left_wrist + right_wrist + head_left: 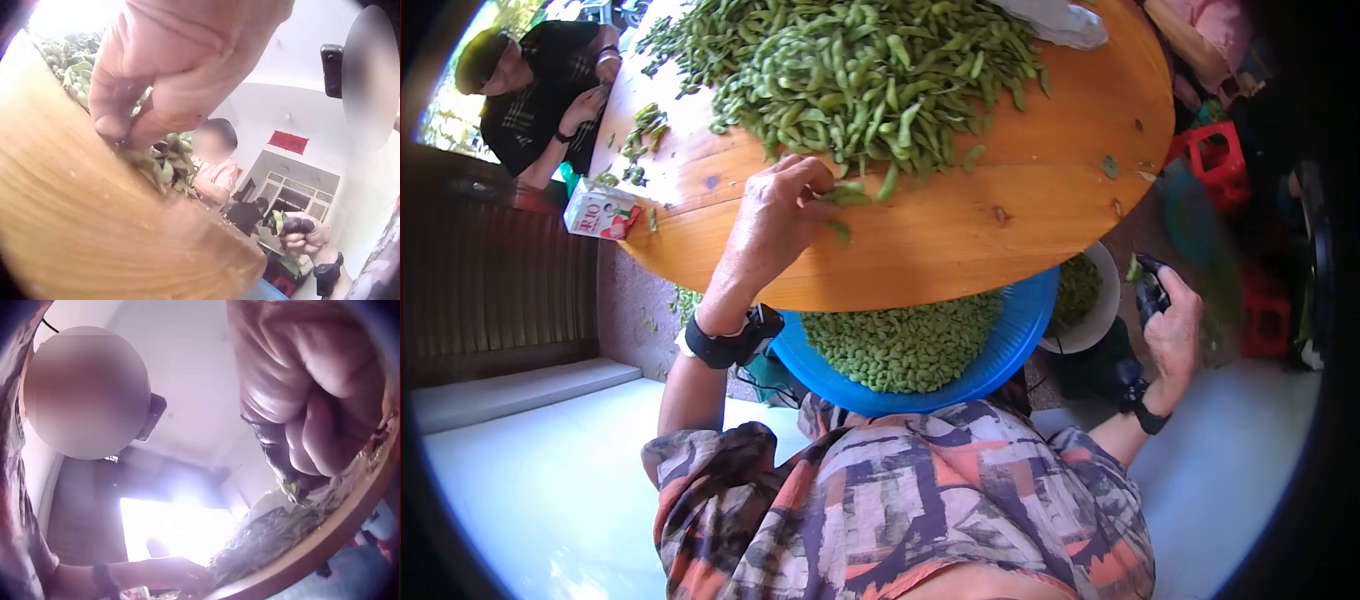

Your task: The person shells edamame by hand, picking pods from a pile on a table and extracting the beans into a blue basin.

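Observation:
A big pile of green edamame pods (870,70) covers the round wooden table (1040,190). My left hand (818,192) reaches onto the pile's near edge, its fingers curled round a few pods (847,194). The left wrist view shows the same hand (125,128) pinching pods (164,164) against the tabletop. Off the table's right side, my right hand (1168,312) grips black shears (1150,290) with a green scrap (1134,268) at the tip. Seen close in the right wrist view, that hand (306,400) is a fist round the dark shears (275,453).
A blue basin (1010,345) full of pods sits under the table's near edge, on my lap. A white bowl (1105,300) of pods stands to its right. Another person (540,90) sits at far left. A small carton (600,210), a white bag (1055,20) and red stools (1220,160) are around.

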`<action>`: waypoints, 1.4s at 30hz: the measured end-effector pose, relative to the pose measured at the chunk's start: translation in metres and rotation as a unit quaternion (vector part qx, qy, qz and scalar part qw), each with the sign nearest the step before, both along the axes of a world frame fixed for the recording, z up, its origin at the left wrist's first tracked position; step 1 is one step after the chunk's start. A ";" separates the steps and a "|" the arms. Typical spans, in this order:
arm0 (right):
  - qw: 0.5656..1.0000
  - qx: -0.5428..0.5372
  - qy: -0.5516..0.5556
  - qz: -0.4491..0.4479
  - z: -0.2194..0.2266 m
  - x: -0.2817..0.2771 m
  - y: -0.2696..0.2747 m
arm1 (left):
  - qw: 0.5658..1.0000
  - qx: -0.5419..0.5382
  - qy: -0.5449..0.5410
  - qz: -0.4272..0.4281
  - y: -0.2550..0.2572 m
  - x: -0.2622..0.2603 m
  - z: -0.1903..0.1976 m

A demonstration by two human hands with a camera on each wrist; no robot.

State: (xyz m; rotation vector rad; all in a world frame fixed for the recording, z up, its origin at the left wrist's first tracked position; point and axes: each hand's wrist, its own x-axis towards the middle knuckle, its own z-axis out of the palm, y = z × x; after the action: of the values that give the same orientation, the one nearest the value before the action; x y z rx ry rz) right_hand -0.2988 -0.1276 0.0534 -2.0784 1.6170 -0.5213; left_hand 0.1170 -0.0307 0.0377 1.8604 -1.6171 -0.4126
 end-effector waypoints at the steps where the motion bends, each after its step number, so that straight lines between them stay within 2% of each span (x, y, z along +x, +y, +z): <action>1: 0.998 -0.028 0.064 0.007 -0.002 -0.008 -0.003 | 1.000 -0.001 -0.004 0.005 0.002 0.000 0.001; 3: 0.990 -0.059 0.131 0.004 -0.001 -0.007 -0.007 | 0.999 0.013 0.027 0.025 0.003 -0.001 0.003; 4: 0.990 -0.061 0.131 0.004 0.000 0.001 -0.006 | 1.000 0.003 0.010 0.009 0.004 0.002 -0.002; 6: 0.993 -0.118 0.006 0.012 -0.002 0.034 0.003 | 0.999 -0.016 0.021 0.022 0.006 -0.001 -0.001; 8: 0.987 -0.112 -0.087 0.077 -0.002 0.073 0.014 | 0.998 -0.033 0.031 0.034 0.009 -0.010 0.004; 9: 0.976 -0.107 -0.139 0.133 -0.010 0.088 0.016 | 0.991 -0.009 0.122 0.046 0.013 -0.018 0.009; 10: 0.958 -0.005 -0.243 0.155 -0.012 0.105 0.024 | 0.976 0.015 0.211 0.058 0.018 -0.026 0.011; 11: 0.931 0.067 -0.303 0.195 -0.021 0.117 0.026 | 0.932 0.018 0.360 0.032 0.023 -0.035 0.008; 12: 0.893 0.184 -0.376 0.168 -0.008 0.137 0.035 | 0.910 0.026 0.414 0.015 0.027 -0.045 0.007; 13: 0.848 0.280 -0.410 0.186 -0.011 0.144 0.035 | 0.884 0.034 0.467 0.000 0.031 -0.056 0.005; 15: 0.784 0.347 -0.468 0.214 -0.017 0.154 0.040 | 0.859 0.044 0.511 -0.001 0.037 -0.072 -0.005; 19: 0.759 0.386 -0.473 0.225 -0.023 0.160 0.040 | 0.828 0.005 0.558 0.056 0.043 -0.094 -0.014; 20: 0.755 0.411 -0.470 0.200 -0.021 0.161 0.040 | 0.827 0.006 0.560 0.056 0.044 -0.096 -0.015; 22: 0.751 0.435 -0.466 0.173 -0.021 0.161 0.040 | 0.895 -0.003 0.444 0.051 0.045 -0.099 -0.016; 24: 0.785 0.409 -0.425 0.189 -0.025 0.159 0.039 | 0.888 0.000 0.455 0.058 0.047 -0.100 -0.017; 28: 0.775 0.403 -0.430 0.227 -0.025 0.157 0.038 | 0.888 -0.017 0.454 0.077 0.049 -0.103 -0.021; 30: 0.793 0.374 -0.430 0.214 -0.019 0.160 0.041 | 0.873 -0.001 0.483 0.075 0.051 -0.103 -0.019; 31: 0.793 0.374 -0.430 0.214 -0.023 0.159 0.040 | 0.856 0.014 0.511 0.073 0.052 -0.102 -0.019; 32: 0.756 0.406 -0.463 0.219 -0.030 0.157 0.039 | 0.856 0.014 0.511 0.073 0.053 -0.099 -0.018; 33: 0.717 0.437 -0.494 0.223 -0.034 0.155 0.037 | 0.792 0.046 0.608 0.041 0.053 -0.095 -0.019; 34: 0.717 0.438 -0.495 0.223 -0.034 0.153 0.035 | 0.715 0.076 0.695 0.008 0.053 -0.093 -0.020; 35: 0.668 0.479 -0.516 0.243 -0.035 0.151 0.033 | 0.658 0.101 0.746 -0.004 0.054 -0.093 -0.023; 36: 0.614 0.518 -0.534 0.262 -0.036 0.149 0.032 | 0.628 0.103 0.771 -0.038 0.055 -0.096 -0.026; 37: 0.614 0.518 -0.535 0.262 -0.036 0.147 0.032 | 0.596 0.104 0.793 -0.072 0.054 -0.099 -0.027; 38: 0.627 0.511 -0.530 0.255 -0.035 0.146 0.032 | 0.596 0.104 0.793 -0.073 0.053 -0.100 -0.025; 40: 0.640 0.505 -0.524 0.247 -0.032 0.144 0.034 | 0.659 0.091 0.747 -0.029 0.052 -0.103 -0.018; 41: 0.702 0.451 -0.502 0.229 -0.030 0.145 0.036 | 0.679 0.097 0.728 0.005 0.051 -0.102 -0.012; 42: 0.759 0.392 -0.476 0.210 -0.027 0.145 0.037 | 0.679 0.080 0.729 0.017 0.049 -0.101 -0.014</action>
State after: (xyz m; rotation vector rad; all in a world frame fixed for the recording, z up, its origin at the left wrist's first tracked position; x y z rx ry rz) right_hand -0.1533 -0.0901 0.0261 -1.1137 0.5463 -0.4840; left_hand 0.0160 0.0182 0.0236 0.9277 -0.3736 -1.5374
